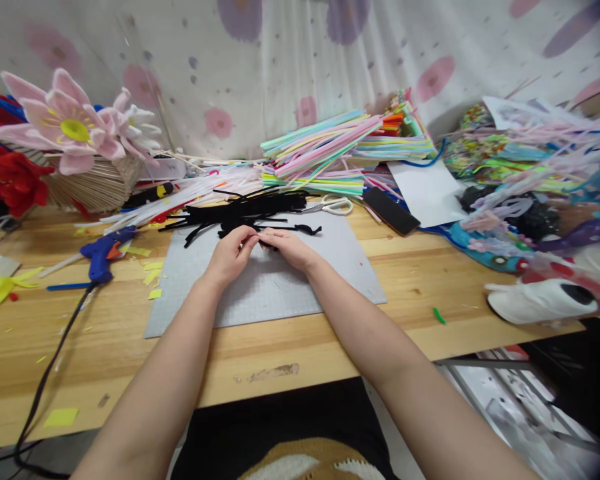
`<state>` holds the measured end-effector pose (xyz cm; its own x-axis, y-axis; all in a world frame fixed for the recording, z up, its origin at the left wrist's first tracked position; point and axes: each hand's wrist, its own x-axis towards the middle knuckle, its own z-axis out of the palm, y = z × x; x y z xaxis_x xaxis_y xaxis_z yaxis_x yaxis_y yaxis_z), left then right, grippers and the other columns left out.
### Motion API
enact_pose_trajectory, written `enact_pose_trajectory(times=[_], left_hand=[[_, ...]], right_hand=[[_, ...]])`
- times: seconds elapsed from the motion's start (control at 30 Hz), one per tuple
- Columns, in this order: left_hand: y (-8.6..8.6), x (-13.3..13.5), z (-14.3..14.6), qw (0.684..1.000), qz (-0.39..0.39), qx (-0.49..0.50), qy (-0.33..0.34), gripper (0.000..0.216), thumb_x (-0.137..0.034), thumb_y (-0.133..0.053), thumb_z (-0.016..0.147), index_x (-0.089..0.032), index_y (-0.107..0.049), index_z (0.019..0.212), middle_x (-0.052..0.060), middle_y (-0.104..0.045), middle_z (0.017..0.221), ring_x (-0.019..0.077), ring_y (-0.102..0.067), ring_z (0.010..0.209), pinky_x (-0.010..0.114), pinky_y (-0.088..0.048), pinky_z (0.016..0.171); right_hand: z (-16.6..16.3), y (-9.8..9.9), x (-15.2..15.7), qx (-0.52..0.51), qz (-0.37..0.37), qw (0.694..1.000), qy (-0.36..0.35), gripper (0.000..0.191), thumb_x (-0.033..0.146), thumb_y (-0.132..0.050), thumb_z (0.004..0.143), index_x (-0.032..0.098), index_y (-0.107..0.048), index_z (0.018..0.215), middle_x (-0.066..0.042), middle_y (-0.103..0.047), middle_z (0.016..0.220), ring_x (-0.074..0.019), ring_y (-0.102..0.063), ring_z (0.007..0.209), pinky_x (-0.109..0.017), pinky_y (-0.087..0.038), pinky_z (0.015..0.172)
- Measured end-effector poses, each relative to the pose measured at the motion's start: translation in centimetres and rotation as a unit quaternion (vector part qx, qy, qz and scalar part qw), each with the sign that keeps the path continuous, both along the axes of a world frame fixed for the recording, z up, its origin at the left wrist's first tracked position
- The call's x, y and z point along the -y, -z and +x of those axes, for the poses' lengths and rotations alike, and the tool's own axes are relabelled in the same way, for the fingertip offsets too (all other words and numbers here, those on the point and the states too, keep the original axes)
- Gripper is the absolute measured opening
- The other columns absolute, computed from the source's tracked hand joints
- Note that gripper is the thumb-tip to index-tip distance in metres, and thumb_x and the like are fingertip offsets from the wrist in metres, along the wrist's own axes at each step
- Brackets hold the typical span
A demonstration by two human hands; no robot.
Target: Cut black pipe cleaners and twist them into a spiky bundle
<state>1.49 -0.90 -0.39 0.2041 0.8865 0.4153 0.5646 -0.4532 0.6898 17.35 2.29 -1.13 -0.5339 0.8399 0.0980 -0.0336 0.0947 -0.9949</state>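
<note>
Black pipe cleaner (269, 244), a short fuzzy length, lay pinched between both hands just above the near part of the grey cutting mat (280, 287), at the front edge of the loose black pile. The left hand (230, 257) closed thumb and forefinger on one end, and the right hand (290, 248) gripped the other, fingertips almost touching; both hands were clenched on the piece, neither slack. Judged by its look, the piece was very light, soft in its pile yet wiry at the core, likely to bend and keep the bend, not slippery and hardly fragile; a hold close to the intended bend seemed soundest, since a grip at the far tips would probably let the middle flex. Just beyond the hands sprawled the heap of black pipe cleaners (245, 210), partly on the mat. White-handled scissors (333, 205) rested beside that heap, on the person's right. A blue glue gun (103, 253) sat on the wooden table (430, 280) to the left, its cord trailing off the near edge. Stacked pastel pipe cleaners (320, 153) lay further back, and a pink flower (75, 123) stood at far left.
</note>
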Motion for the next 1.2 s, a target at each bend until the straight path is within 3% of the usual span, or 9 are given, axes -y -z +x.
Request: enact_pose_trajectory(times=[0.17,0.3,0.5,0.67,0.77,0.9,1.07,1.2], left_hand=[[-0.7,0.7,0.6,1.0,0.001,0.022,-0.007,0.012,-0.022,-0.05,0.08,-0.019,-0.055,0.07,-0.001,-0.053,0.064,0.0121,-0.045,0.062,0.024,-0.036,0.061],[-1.4,1.4,1.2,0.99,-0.049,0.133,-0.017,0.011,-0.017,-0.059,0.073,-0.019,-0.058,0.062,-0.001,-0.05,0.06,0.0124,-0.042,0.06,0.022,-0.033,0.058],[-1.0,1.2,1.2,0.951,-0.156,0.267,-0.033,0.014,-0.018,-0.064,0.07,-0.018,-0.059,0.058,-0.001,-0.049,0.056,0.0094,-0.041,0.053,0.019,-0.03,0.048],[-0.5,0.6,1.0,0.899,-0.257,0.354,0.017,0.023,-0.038,-0.061,0.075,-0.017,-0.056,0.065,-0.003,-0.046,0.049,0.0075,-0.037,0.04,0.019,-0.029,0.036],[-0.8,0.7,1.1,0.865,-0.305,0.396,0.042,0.027,-0.04,-0.064,0.071,-0.018,-0.05,0.065,-0.005,-0.041,0.046,0.0049,-0.029,0.036,0.016,-0.023,0.03],[-1.3,0.9,1.3,0.839,-0.342,0.42,0.059,0.031,-0.039,-0.067,0.069,-0.017,-0.045,0.063,-0.009,-0.032,0.044,0.0024,-0.023,0.034,0.013,-0.019,0.029],[-1.2,0.7,1.4,0.822,-0.351,0.446,0.055,0.03,-0.031,-0.067,0.071,-0.016,-0.044,0.061,-0.009,-0.031,0.045,0.0007,-0.021,0.034,0.011,-0.015,0.028],[-1.1,0.7,1.9,0.793,-0.355,0.494,0.032,0.028,-0.026,-0.064,0.075,-0.015,-0.044,0.06,-0.009,-0.029,0.043,0.0006,-0.021,0.034,0.01,-0.019,0.029]], right_hand=[[0.3,0.2,-0.1,-0.03,-0.027,0.999,-0.033,0.03,0.042,-0.056,0.073,0.017,-0.05,0.059,0.003,-0.044,0.064,-0.0101,-0.038,0.064,-0.026,-0.031,0.065],[0.3,0.3,-0.2,-0.05,-0.039,0.997,-0.051,0.028,0.041,-0.057,0.072,0.017,-0.051,0.058,0.002,-0.045,0.064,-0.0105,-0.039,0.064,-0.027,-0.031,0.066],[0.5,0.3,-0.3,-0.053,-0.029,0.996,-0.062,0.027,0.039,-0.057,0.074,0.016,-0.055,0.059,0.001,-0.049,0.067,-0.0112,-0.043,0.068,-0.027,-0.032,0.069],[0.7,-0.1,-0.2,-0.032,-0.021,0.997,-0.06,0.025,0.04,-0.058,0.073,0.016,-0.056,0.065,0.002,-0.051,0.068,-0.0107,-0.043,0.068,-0.027,-0.031,0.072],[0.5,-0.2,0.0,-0.016,-0.013,0.998,-0.058,0.027,0.042,-0.059,0.072,0.016,-0.055,0.064,0.002,-0.05,0.067,-0.0105,-0.042,0.068,-0.027,-0.031,0.072],[0.4,-0.2,0.0,-0.015,-0.019,0.998,-0.051,0.029,0.044,-0.06,0.07,0.016,-0.053,0.064,0.002,-0.049,0.066,-0.0106,-0.043,0.068,-0.027,-0.032,0.073],[0.1,0.0,0.1,-0.036,-0.01,0.999,-0.038,0.029,0.044,-0.062,0.069,0.017,-0.051,0.064,0.003,-0.048,0.066,-0.0101,-0.043,0.067,-0.027,-0.033,0.072],[-0.4,0.2,0.2,-0.053,-0.014,0.998,-0.021,0.029,0.044,-0.063,0.068,0.018,-0.049,0.064,0.003,-0.048,0.066,-0.0102,-0.044,0.068,-0.027,-0.034,0.072]])
